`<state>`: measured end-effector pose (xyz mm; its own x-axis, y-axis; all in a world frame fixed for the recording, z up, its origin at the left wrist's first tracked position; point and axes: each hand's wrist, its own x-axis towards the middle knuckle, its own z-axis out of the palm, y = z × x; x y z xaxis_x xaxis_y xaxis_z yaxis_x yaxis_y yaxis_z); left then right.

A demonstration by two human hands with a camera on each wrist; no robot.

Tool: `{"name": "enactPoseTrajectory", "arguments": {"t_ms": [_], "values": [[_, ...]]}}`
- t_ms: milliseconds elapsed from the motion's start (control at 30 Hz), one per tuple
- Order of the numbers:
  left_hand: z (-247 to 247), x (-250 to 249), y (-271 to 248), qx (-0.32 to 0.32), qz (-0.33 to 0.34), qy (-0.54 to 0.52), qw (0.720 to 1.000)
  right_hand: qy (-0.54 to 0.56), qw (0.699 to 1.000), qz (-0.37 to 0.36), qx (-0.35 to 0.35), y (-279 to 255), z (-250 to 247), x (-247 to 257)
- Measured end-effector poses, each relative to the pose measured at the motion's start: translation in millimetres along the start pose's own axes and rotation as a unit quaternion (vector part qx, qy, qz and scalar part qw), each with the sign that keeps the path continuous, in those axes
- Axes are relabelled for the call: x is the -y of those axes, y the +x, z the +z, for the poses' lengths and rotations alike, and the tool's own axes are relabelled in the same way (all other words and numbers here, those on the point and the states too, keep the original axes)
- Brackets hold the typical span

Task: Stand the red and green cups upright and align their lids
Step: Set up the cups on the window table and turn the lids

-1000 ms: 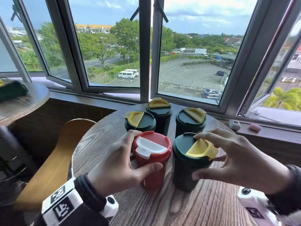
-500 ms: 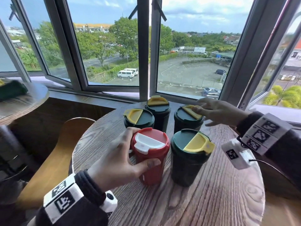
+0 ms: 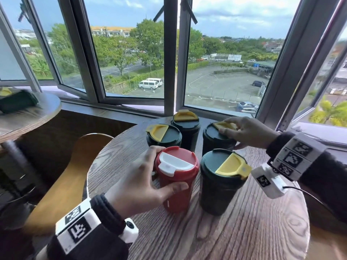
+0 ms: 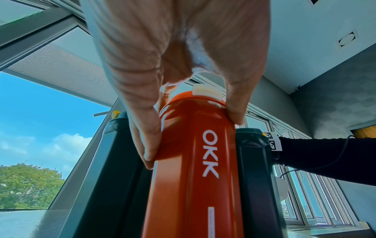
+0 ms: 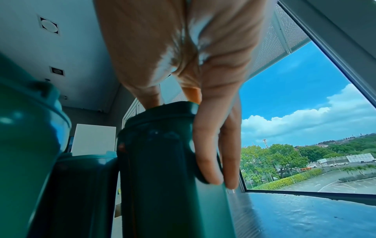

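Round wooden table [image 3: 234, 231] at lower centre bearing five upright cups: the left hand [image 3: 139, 182] still grasps the red cup [image 3: 176, 177], while the right hand [image 3: 247, 131] has shifted from the near green cup [image 3: 221, 186] to grasp the rear green cup [image 3: 214, 139] right of centre, suggesting lid alignment continues there.

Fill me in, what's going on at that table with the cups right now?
A person is sorting five lidded cups, all upright on a round wooden table. The left hand grips the red cup around its upper body. The right hand holds the back right green cup at its lid, fingers on the yellow flap. The yellow flaps on the green cups point different ways, so aligning isn't finished.
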<state>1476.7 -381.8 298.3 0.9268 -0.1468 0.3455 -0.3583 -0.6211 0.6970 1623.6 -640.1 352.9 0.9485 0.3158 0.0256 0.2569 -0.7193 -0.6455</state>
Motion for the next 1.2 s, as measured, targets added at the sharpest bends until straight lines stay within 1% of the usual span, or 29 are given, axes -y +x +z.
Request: {"name": "enactPoseTrajectory", "arguments": {"t_ms": [233, 533, 600, 667, 733, 767, 800, 833, 867, 933, 1000, 1067, 1100, 1200], "values": [[0, 0, 0, 0.002, -0.001, -0.002, 1.0, -0.017, 1.0, -0.009, -0.002, 1, 3, 4], [-1, -4, -1, 0.005, -0.002, -0.005, 1.0, -0.04, 0.999, 0.001, 0.007, 0, 2, 3], [-1, -3, -1, 0.009, -0.003, -0.007, 1.0, -0.106, 0.994, -0.027, -0.026, -6, 0, 3], [-1, -3, -1, 0.012, -0.004, -0.011, 1.0, -0.156, 0.982, -0.072, -0.083, -17, -3, 4], [-2, -3, -1, 0.009, -0.006, -0.019, 1.0, -0.137, 0.974, -0.126, -0.132, -34, -6, 8], [-2, -3, -1, 0.007, -0.007, -0.027, 1.0, -0.122, 0.969, -0.157, -0.148, -44, -8, 11], [-2, -3, -1, 0.006, -0.006, -0.031, 0.999, -0.108, 0.965, -0.186, -0.148, -55, -9, 14], [-2, -3, -1, 0.005, -0.001, -0.029, 1.0, -0.093, 0.964, -0.211, -0.131, -66, -10, 15], [-1, -3, -1, 0.001, 0.005, -0.02, 1.0, -0.076, 0.967, -0.224, -0.097, -77, -10, 17], [-1, -4, -1, -0.008, 0.015, 0.004, 1.0, -0.068, 0.974, -0.215, -0.01, -94, -10, 20], [0, -5, -1, -0.017, 0.016, 0.02, 1.0, -0.104, 0.974, -0.197, 0.038, -104, -7, 17], [0, -6, -1, -0.023, 0.009, 0.025, 0.999, -0.112, 0.975, -0.18, 0.064, -107, 0, 13], [0, -7, -1, -0.023, 0.006, 0.026, 0.999, -0.096, 0.976, -0.182, 0.065, -107, 3, 10], [1, -9, -1, -0.025, 0.0, 0.031, 0.999, -0.048, 0.979, -0.191, 0.046, -104, 7, 4]]}}
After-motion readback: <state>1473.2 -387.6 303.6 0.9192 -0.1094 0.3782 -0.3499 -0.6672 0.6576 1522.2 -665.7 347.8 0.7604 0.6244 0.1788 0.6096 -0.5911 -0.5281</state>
